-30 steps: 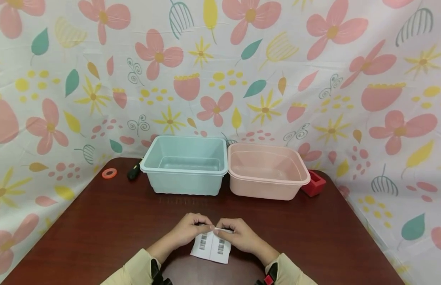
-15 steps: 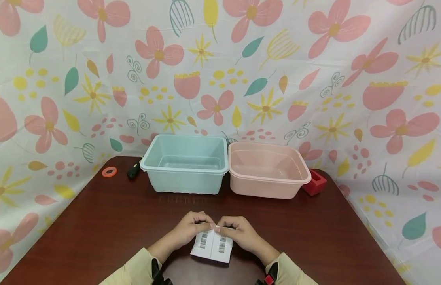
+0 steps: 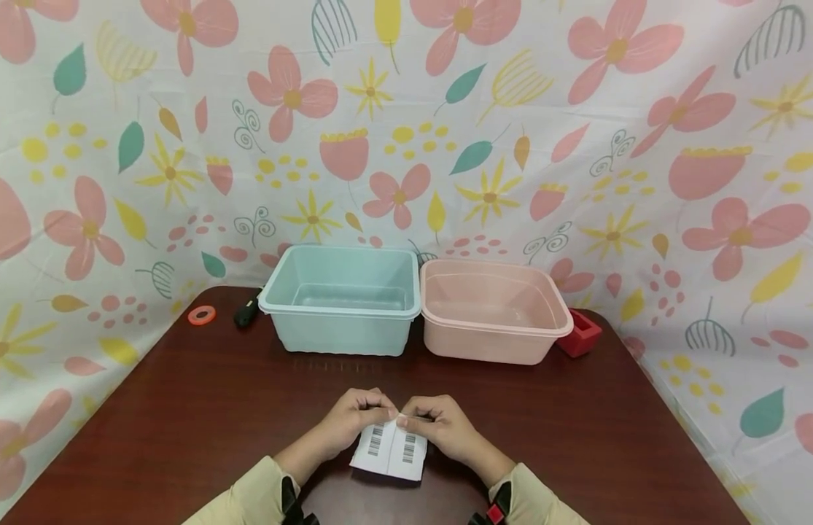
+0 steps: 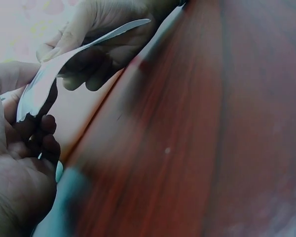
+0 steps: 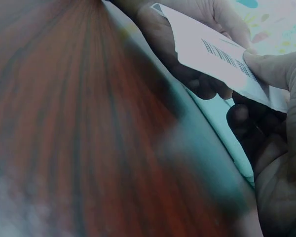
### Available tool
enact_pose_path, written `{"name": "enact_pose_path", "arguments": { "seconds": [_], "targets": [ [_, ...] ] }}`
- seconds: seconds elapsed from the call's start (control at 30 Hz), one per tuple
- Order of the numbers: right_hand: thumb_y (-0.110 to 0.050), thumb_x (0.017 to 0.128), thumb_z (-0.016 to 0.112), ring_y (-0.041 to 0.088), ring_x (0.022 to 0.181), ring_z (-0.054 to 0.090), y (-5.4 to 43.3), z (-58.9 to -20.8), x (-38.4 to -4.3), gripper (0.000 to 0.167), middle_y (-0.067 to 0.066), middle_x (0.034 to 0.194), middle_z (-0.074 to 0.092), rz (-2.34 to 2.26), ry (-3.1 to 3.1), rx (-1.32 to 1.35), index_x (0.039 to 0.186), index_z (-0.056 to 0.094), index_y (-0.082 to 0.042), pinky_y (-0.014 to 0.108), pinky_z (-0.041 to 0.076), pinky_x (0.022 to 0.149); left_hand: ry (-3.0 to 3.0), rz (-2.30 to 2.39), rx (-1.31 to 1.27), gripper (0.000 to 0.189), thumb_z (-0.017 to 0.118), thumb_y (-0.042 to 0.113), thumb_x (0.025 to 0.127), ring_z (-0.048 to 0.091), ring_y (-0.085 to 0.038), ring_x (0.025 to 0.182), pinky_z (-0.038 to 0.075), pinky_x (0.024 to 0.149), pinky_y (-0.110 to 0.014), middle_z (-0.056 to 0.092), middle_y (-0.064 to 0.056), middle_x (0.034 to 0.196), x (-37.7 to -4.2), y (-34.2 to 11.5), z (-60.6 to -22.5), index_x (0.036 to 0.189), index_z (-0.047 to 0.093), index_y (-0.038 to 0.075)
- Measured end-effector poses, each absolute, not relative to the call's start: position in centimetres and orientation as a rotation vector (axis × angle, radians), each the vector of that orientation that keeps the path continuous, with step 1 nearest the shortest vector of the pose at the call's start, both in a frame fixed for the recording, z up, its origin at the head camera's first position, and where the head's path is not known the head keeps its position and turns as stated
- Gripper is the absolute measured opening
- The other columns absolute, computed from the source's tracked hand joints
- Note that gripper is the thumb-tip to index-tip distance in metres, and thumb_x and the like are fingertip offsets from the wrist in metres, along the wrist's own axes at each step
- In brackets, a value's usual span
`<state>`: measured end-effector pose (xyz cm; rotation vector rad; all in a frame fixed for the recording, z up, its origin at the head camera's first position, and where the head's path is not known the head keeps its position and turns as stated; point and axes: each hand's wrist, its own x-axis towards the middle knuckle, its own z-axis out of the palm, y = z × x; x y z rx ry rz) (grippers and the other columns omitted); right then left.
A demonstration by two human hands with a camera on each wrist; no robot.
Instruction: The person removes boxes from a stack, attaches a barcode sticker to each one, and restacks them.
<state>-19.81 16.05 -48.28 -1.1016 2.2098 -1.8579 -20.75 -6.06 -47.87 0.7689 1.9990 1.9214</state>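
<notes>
Between both hands is a white paper sheet with two barcodes, creased down its middle, its lower end toward the person. My left hand pinches the sheet's upper edge, thumb on top and fingers beneath. Close beside it, my right hand pinches the same edge, the two thumb tips nearly meeting. In the right wrist view, the barcoded sheet slants above the table with the right thumb lying on its printed face. The left wrist view shows the paper bent in a curve, with curled fingers under it.
A light blue tub and a pink tub stand side by side at the back of the brown table. Left of them lie an orange ring and a dark-handled tool. A red block-like holder is at right.
Both hands keep their pinch at the paper's upper edge. The sheet's lower end has tilted slightly, with more shadow beneath it. The head view has shifted a little.
</notes>
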Motion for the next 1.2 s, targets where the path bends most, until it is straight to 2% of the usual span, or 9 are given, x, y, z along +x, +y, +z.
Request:
{"name": "enact_pose_path", "arguments": {
  "seconds": [0.23,0.57,0.8,1.0,1.2],
  "targets": [
    [0.009,0.088,0.068,0.004,0.067,0.06,15.7,-48.3,-19.6,0.013,0.015,0.074,0.07,-1.874,2.261,-1.208,0.082,0.072,-0.001,0.023,0.052,0.052,1.976,1.929,0.734,0.021,0.069,0.013,0.091,0.059,-0.015,0.086,0.052,0.065,-0.022,0.064,-0.007,0.09,-20.4,-6.0,-48.1,0.098,0.074,-0.006],
    [0.016,0.081,0.069,0.003,0.066,0.06,15.1,-45.9,-17.7,0.016,0.013,0.072,0.07,-1.904,2.368,-1.437,0.078,0.071,0.0,0.022,0.051,0.052,1.917,1.947,0.747,0.024,0.066,0.017,0.094,0.061,-0.014,0.084,0.054,0.065,-0.024,0.065,-0.005,0.09,-19.9,-5.6,-48.4,0.098,0.074,-0.004],
    [0.018,0.077,0.071,0.005,0.065,0.06,15.4,-47.0,-18.6,0.021,0.01,0.07,0.069,-1.923,2.427,-1.506,0.077,0.071,-0.003,0.019,0.05,0.053,1.87,1.958,0.797,0.025,0.064,0.016,0.097,0.063,-0.013,0.086,0.054,0.069,-0.026,0.067,-0.003,0.093,-20.1,-5.5,-48.1,0.102,0.072,-0.007],
    [0.014,0.083,0.07,0.002,0.067,0.059,15.9,-48.6,-19.7,0.023,0.006,0.073,0.069,-1.892,2.409,-1.518,0.082,0.07,-0.009,0.019,0.05,0.053,1.854,1.941,0.775,0.026,0.063,0.016,0.098,0.066,-0.013,0.085,0.055,0.07,-0.026,0.072,-0.004,0.096,-20.2,-5.7,-48.0,0.104,0.07,-0.009],
    [-0.002,0.096,0.065,0.004,0.067,0.061,16.6,-48.8,-20.0,0.011,0.004,0.076,0.068,-1.793,2.198,-1.194,0.087,0.068,-0.007,0.023,0.052,0.052,1.887,1.907,0.697,0.025,0.064,0.02,0.097,0.065,-0.012,0.076,0.054,0.063,-0.025,0.071,-0.005,0.091,-20.3,-5.6,-48.1,0.1,0.071,-0.004]
  ]
}}
